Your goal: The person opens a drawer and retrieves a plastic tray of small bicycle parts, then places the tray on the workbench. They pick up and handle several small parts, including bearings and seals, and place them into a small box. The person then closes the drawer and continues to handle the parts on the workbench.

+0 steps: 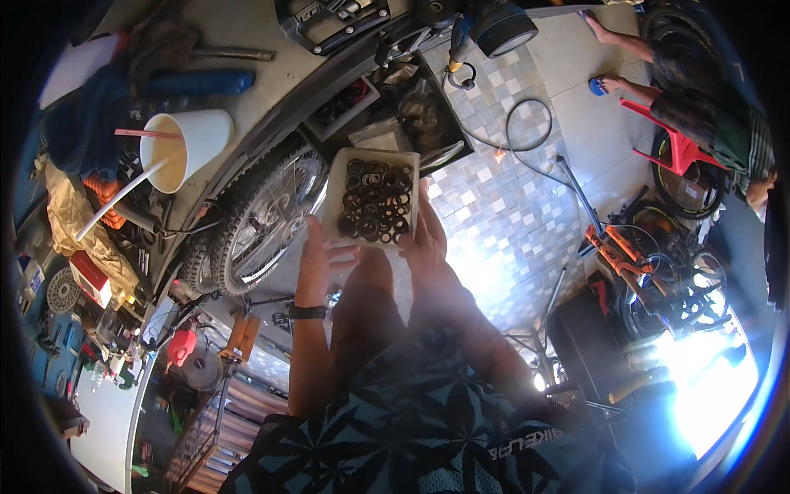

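So the shirt point(395, 424) is pretty loud: teal-blue base, big dark leaf print point(461, 403) with long pointy fingers fanning out all over it, some finely dotted, mesh-looking texture low down, plus a strip of pale block lettering point(527, 442) off to the right side. Both the left forearm point(311, 366) and the right forearm point(465, 317) are uncovered, and the left hand point(315, 259) and right hand point(424, 243) are bare too. Only accessory I can spot is a slim black wrist strap point(308, 313) on the left, probably a watch band.
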Motion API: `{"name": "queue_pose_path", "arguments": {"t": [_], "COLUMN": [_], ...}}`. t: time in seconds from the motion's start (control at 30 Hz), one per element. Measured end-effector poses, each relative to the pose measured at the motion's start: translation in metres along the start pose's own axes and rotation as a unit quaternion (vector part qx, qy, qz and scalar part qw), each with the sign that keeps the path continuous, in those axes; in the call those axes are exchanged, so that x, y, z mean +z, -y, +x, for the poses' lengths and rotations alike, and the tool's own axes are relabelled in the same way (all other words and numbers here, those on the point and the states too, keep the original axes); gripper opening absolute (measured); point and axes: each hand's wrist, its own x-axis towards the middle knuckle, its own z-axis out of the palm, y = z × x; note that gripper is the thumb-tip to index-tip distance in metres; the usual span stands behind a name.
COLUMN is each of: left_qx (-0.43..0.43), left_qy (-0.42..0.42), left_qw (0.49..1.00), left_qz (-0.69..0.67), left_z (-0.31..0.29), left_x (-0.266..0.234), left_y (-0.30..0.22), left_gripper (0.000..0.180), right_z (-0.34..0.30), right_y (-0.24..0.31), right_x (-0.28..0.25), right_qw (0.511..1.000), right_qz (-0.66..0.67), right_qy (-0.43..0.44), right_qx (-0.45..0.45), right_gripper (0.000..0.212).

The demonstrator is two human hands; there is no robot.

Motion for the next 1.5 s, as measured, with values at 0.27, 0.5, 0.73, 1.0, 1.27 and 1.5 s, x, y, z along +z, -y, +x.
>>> {"name": "queue_pose_path", "arguments": {"t": [0.27, 0.5, 0.73, 1.0, 1.27, 1.5], "left_qx": [0.078, 0.178, -0.055, 0.027, 0.2, 0.389], "left_qy": [-0.009, -0.12, -0.019, 0.005, 0.045, -0.191], "left_qw": [0.997, 0.963, 0.967, 0.859, 0.9, 0.863], "left_qz": [0.015, -0.162, -0.249, -0.512, -0.384, 0.261], "left_z": [0.057, 0.1, 0.106, 0.105, 0.143, 0.109], "left_x": [0.032, 0.075, 0.076, 0.092, 0.088, 0.027], "left_y": [0.02, 0.046, 0.079, 0.044, -0.031, -0.005], "left_gripper": [0.042, 0.047, 0.061, 0.034, 0.04, 0.047], "right_z": [0.099, 0.204, 0.154, 0.042, -0.133, -0.115], "right_y": [-0.036, -0.085, -0.054, -0.131, -0.216, -0.302], "right_x": [-0.031, -0.017, -0.003, -0.076, -0.27, -0.4], "right_qw": [0.921, 0.964, 0.939, 0.984, 0.922, 0.871], "right_qz": [-0.376, -0.235, -0.279, -0.174, -0.074, -0.434], "right_qy": [0.013, 0.082, -0.109, 0.037, -0.065, 0.204], "right_qx": [-0.102, -0.092, -0.168, 0.004, 0.375, 0.104], "right_gripper": [0.051, 0.053, 0.046, 0.027, 0.027, 0.038]}}
